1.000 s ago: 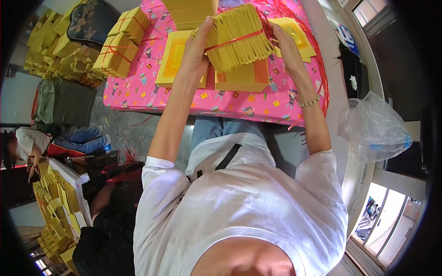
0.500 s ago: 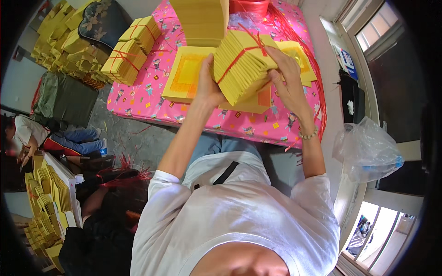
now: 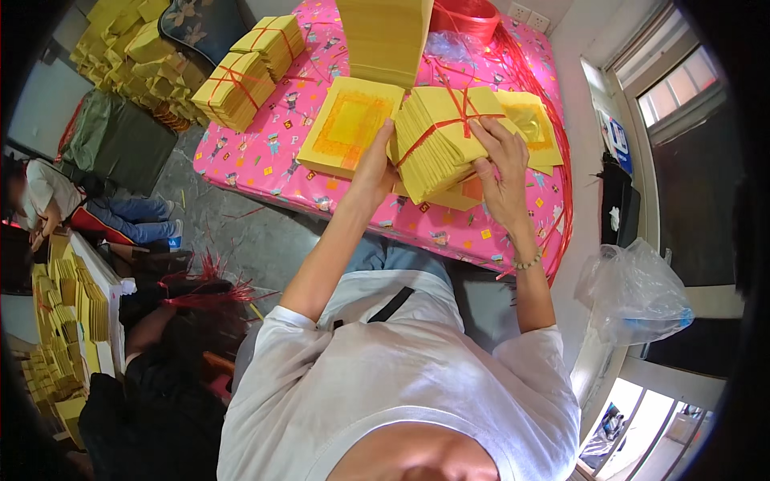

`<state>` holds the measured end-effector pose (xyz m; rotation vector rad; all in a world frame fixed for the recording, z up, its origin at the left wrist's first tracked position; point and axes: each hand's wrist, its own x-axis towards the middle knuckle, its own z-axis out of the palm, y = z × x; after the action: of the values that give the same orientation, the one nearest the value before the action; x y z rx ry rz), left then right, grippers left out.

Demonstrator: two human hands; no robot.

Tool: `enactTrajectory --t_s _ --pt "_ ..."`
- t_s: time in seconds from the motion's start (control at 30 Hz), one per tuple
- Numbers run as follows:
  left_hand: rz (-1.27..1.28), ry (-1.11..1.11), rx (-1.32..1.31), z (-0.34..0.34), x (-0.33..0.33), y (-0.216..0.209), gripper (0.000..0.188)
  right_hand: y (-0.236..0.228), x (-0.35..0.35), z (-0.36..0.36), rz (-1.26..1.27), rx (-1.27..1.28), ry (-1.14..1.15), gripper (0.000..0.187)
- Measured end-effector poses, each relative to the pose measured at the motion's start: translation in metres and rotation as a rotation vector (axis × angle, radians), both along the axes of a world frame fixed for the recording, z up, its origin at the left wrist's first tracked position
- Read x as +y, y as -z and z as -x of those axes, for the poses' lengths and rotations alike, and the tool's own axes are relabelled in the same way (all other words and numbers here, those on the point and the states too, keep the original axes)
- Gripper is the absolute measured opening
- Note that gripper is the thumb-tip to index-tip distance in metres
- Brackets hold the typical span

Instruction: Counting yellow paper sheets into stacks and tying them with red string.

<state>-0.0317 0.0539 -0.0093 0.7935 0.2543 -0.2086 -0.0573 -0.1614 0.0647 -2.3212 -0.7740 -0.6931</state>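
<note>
Between my hands is a bundle of folded yellow paper, bound crosswise with red plastic string whose knot shows on top. My left hand grips its left side, thumb up along the edge and other fingers mostly hidden. Over its right near corner, my right hand has fingers on top and thumb against the near edge. Left of the bundle lies a stack of yellow paper with an orange printed square. More yellow paper with orange print lies right of the bundle, partly covered by it.
Tied yellow bundles stand on the pink patterned table at the left. A tall yellow paper piece rises at the back. Red string trails down the right edge from a red coil. Another person sits far left.
The bundle has come down and tilted flatter, so its tied top shows more. My right hand's fingers have moved from the string end onto the top. The whole view has shifted slightly.
</note>
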Motion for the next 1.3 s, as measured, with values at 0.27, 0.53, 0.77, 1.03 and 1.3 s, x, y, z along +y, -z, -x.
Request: enactTrajectory --t_s 0.27,0.53,0.77,1.03,1.3 --pt "-0.537 -0.206 -0.571 0.004 0.008 -0.038 0.042 0.006 0.021 0.011 0.121 -0.029 0.003 0.043" --pt "-0.358 -0.36 -0.554 0.007 -0.008 -0.025 0.033 0.018 0.039 0.025 0.044 -0.058 0.011 0.041" --pt "-0.388 -0.385 -0.53 0.009 -0.004 -0.02 0.028 0.029 0.05 0.022 0.008 -0.117 0.05 0.035" --pt "-0.326 -0.476 -0.534 0.006 -0.014 -0.018 0.028 0.025 0.048 0.027 0.07 -0.06 0.086 0.034" --pt "-0.281 -0.437 -0.564 0.012 -0.015 -0.02 0.021 0.023 0.063 0.037 -0.028 -0.029 0.087 0.046"
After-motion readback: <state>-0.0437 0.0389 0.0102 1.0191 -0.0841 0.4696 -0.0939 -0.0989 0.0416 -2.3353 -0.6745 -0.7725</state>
